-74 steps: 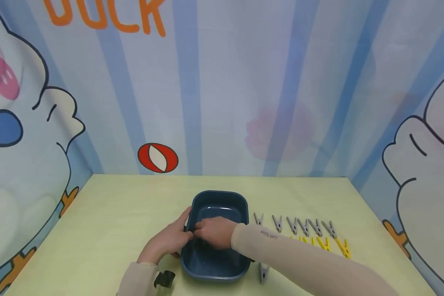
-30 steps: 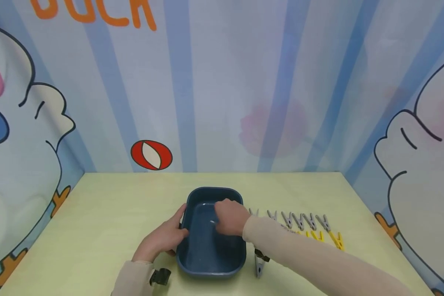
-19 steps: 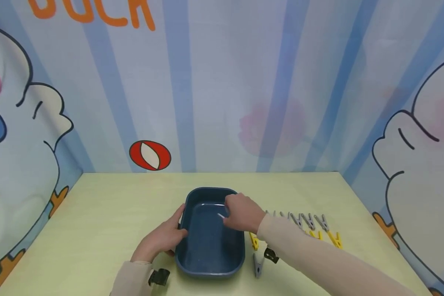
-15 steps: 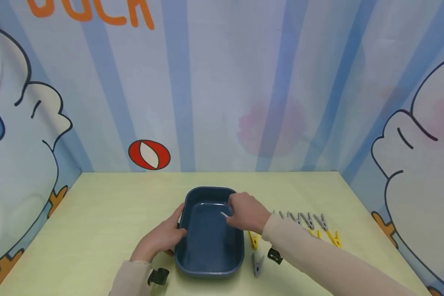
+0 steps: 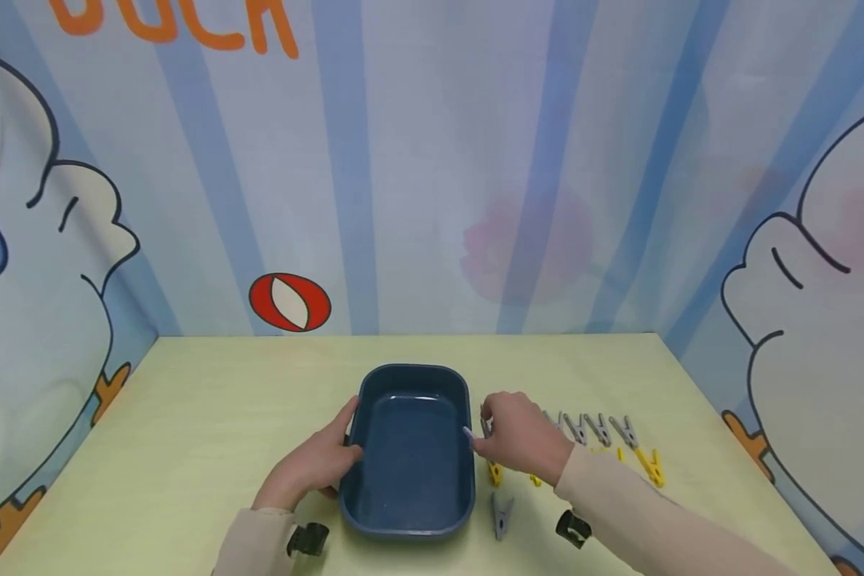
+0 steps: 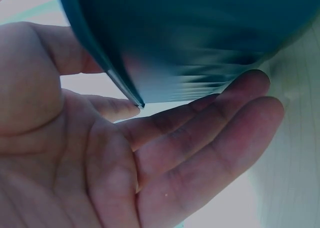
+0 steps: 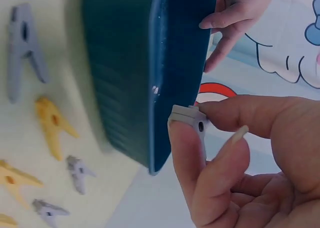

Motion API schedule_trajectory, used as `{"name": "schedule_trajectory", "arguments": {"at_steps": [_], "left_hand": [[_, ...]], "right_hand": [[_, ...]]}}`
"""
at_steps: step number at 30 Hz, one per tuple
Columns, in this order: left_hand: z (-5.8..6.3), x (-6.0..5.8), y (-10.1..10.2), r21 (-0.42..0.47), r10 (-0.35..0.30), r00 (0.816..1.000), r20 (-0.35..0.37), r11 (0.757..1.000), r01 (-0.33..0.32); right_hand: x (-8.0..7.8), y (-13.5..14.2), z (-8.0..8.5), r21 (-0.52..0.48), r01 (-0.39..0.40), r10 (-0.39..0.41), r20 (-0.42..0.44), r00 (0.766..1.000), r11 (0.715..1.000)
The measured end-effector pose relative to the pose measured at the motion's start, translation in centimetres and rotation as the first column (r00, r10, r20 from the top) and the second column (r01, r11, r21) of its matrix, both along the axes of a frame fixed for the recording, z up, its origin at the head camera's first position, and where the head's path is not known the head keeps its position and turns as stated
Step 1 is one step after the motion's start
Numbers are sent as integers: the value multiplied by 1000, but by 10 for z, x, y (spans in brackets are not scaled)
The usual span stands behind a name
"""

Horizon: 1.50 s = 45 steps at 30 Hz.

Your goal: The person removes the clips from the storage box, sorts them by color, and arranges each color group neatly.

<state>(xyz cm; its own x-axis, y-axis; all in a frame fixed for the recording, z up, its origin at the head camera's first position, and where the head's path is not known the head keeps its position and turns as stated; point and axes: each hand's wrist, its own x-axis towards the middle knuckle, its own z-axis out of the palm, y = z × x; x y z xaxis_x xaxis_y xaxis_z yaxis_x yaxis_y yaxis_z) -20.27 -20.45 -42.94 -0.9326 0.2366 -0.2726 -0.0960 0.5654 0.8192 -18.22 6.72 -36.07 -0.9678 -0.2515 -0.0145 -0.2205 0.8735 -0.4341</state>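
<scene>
A dark blue basin [image 5: 406, 472] stands upright on the table, with nothing visible on its floor. My left hand [image 5: 317, 464] grips its left rim; in the left wrist view the thumb hooks over the rim [image 6: 92, 50] while the other fingers lie along the outside, fairly extended. Just off the right rim, my right hand [image 5: 522, 432] pinches a small grey clothespin [image 7: 186, 115] between thumb and fingers, its tip pointing at the basin. Below that hand lie a yellow clothespin [image 5: 494, 474] and a grey clothespin [image 5: 501, 516].
Further right are a row of several grey clothespins [image 5: 626, 432] and some yellow clothespins [image 5: 650, 466], partly hidden by the right forearm. The pale yellow table [image 5: 216, 400] ends at a striped, cartoon-printed curtain [image 5: 432, 200].
My right hand has come from inside the basin out across its right rim, bringing the grey clothespin with it. The left hand keeps its grip on the basin.
</scene>
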Motion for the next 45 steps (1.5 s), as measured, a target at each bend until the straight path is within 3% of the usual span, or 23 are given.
{"name": "schedule_trajectory", "arguments": {"at_steps": [9, 14, 22, 30, 45], "left_hand": [[2, 0, 1, -2, -11, 1000, -7, 1000, 11], [1, 1, 2, -1, -6, 1000, -11, 1000, 6], [-5, 3, 4, 26, -8, 1000, 11, 1000, 8], [-1, -3, 1, 22, -10, 1000, -7, 1000, 10], [1, -1, 2, 18, -6, 1000, 12, 1000, 5]], "right_hand": [[15, 29, -8, -70, 62, -57, 79, 995, 996], [23, 42, -13, -100, 124, -107, 160, 981, 987], [37, 59, -36, -111, 191, -160, 239, 958, 975], [39, 67, -51, -106, 222, -191, 248, 950, 969], [36, 77, -74, -71, 271, -235, 323, 917, 960]]}}
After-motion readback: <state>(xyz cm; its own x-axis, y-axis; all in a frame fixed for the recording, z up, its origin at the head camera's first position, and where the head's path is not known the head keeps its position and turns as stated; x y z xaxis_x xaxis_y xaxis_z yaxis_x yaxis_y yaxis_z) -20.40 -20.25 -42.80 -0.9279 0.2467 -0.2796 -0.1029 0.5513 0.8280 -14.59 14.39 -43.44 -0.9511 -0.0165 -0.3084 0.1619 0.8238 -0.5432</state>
